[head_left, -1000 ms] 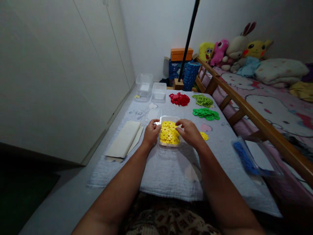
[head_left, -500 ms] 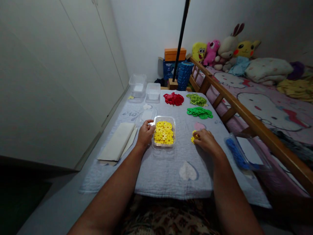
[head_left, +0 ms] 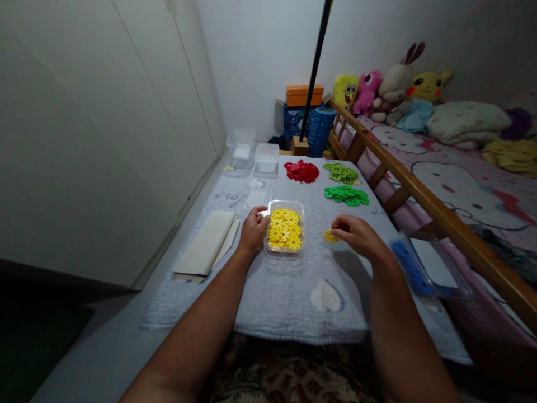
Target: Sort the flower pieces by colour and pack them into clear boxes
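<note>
My left hand (head_left: 254,229) grips the left wall of a clear plastic container (head_left: 303,226) standing on the cloth-covered table. Inside it lies a heap of yellow flower-shaped plastic pieces (head_left: 284,229). To the right of the container, my right hand (head_left: 356,232) pinches a yellow flower piece (head_left: 329,236) between thumb and fingers, just over the cloth. Farther back are loose piles of the same kind of piece: red ones (head_left: 302,171), light green ones (head_left: 342,173) and darker green ones (head_left: 347,195).
Clear containers (head_left: 267,159) stand at the back left. A clear lid (head_left: 255,198) and a folded cream sheet (head_left: 206,243) lie left of my left hand. A lidded box of blue pieces (head_left: 413,266) sits at the right edge, beside the wooden bed rail (head_left: 413,187).
My right hand has risen a little off the cloth, with a yellow flower piece pinched at its fingertips. My left hand stays on the container. The whole view has shifted slightly.
</note>
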Action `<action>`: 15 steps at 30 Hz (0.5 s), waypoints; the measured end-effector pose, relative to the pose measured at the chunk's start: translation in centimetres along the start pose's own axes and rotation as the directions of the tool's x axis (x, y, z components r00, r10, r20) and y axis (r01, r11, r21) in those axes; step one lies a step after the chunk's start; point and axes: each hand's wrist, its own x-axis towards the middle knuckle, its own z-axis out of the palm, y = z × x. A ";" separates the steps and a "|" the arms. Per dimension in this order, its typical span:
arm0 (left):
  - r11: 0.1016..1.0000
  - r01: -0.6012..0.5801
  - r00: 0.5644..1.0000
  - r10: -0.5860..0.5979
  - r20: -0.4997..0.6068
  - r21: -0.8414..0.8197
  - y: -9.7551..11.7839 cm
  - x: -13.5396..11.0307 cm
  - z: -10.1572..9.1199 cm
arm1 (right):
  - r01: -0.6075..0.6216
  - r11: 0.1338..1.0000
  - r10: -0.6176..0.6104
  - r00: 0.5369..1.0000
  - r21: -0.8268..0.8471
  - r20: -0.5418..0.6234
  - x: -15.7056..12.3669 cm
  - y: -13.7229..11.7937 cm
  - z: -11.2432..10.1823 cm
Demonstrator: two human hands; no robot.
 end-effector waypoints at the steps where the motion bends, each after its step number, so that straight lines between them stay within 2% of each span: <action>1: 1.000 0.002 1.000 -0.002 -0.001 -0.006 -0.1 0.0 0.0 | 0.026 0.998 -0.026 1.000 0.055 -0.010 0.3 -1.0 0.3; 4: 1.000 -0.005 1.000 0.005 0.004 -0.012 -0.4 0.1 0.0 | 0.096 0.983 -0.096 0.995 0.154 -0.006 1.2 -3.8 2.1; 8: 1.000 -0.017 1.000 0.017 -0.001 -0.009 -0.7 0.2 -0.1 | 0.154 0.987 -0.155 0.988 0.043 0.027 2.3 -6.0 5.1; 12: 1.000 -0.019 1.000 0.019 -0.007 -0.002 -0.7 0.3 -0.1 | 0.188 0.966 -0.190 0.982 -0.178 0.005 3.0 -6.0 6.5; 15: 1.000 -0.014 1.000 0.014 -0.002 -0.003 -0.6 0.2 -0.1 | 0.175 0.958 -0.199 0.976 -0.226 -0.087 3.1 -4.9 5.5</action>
